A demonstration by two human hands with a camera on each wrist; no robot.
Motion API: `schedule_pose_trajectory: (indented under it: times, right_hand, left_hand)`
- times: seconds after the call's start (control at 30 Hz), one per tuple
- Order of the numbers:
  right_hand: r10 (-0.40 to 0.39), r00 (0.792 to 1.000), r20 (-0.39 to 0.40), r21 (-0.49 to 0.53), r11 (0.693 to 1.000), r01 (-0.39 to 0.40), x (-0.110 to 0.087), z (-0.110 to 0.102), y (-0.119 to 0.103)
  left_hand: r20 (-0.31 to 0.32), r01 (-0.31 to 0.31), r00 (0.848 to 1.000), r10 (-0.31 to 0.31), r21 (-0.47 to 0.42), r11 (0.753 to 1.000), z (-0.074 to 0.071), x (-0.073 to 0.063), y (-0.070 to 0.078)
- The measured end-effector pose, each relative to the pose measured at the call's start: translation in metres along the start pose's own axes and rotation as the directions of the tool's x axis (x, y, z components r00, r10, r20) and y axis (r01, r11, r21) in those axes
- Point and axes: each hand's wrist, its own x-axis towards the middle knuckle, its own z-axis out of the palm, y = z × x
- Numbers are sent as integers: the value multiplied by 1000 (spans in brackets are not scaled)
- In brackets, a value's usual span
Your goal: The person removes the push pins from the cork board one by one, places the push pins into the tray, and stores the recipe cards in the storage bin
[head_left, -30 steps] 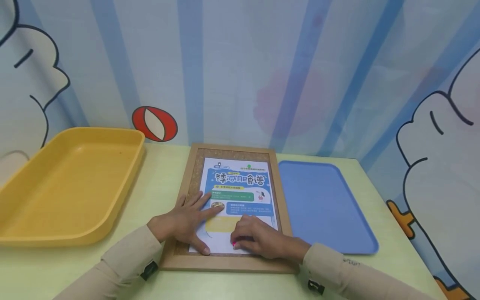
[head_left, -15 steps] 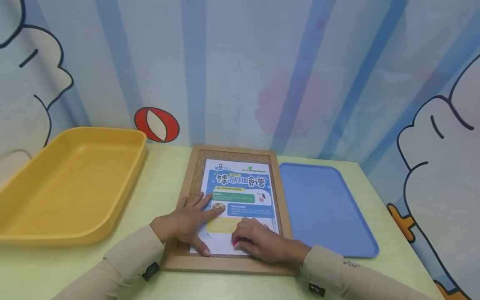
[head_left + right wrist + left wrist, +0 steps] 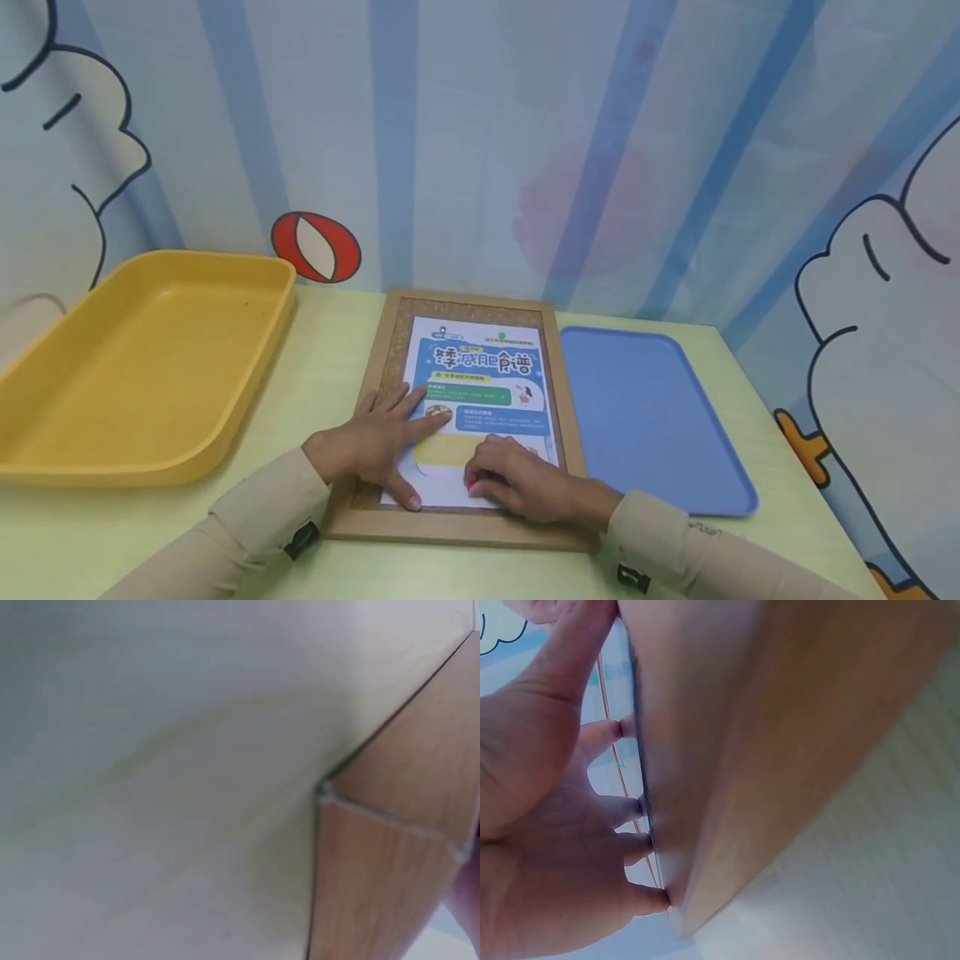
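Note:
A cork board (image 3: 387, 367) with a wooden frame lies on the table, bearing a printed sheet (image 3: 442, 483) with a blue heading and coloured text boxes. My left hand (image 3: 375, 442) rests with spread fingers on the sheet's lower left and the board's left side. In the left wrist view, the fingers of the left hand (image 3: 547, 825) reach over the frame's edge. My right hand (image 3: 521, 479) pinches a small pink push pin (image 3: 471, 485) at the sheet's lower middle. Curled fingers hide most of the pin. The right wrist view shows mainly the frame's corner.
To the left stands a large yellow tray (image 3: 281, 333) with raised sides. A flat blue tray (image 3: 660, 417) lies just right of the board. Behind the pale green table (image 3: 330, 333) rises a printed curtain (image 3: 465, 150) with blue stripes.
Both hands keep their places on the board, the right still pinching the pink push pin. Only the head view has shifted slightly.

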Motion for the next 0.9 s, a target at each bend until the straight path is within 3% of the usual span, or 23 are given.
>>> schedule_pose_trajectory:
  times: [0.5, 0.9]
  right_hand:
    - [-24, 1000, -19, -37, 999, 24, 0, 1, -1]
    - [-19, 999, -48, -11, 1000, 18, -1, 1, -2]
  left_hand:
    - [-4, 3, 1000, -3, 0, 1000, -1, -1, 1]
    - [0, 7, 1000, -7, -7, 1000, -1, -1, 1]
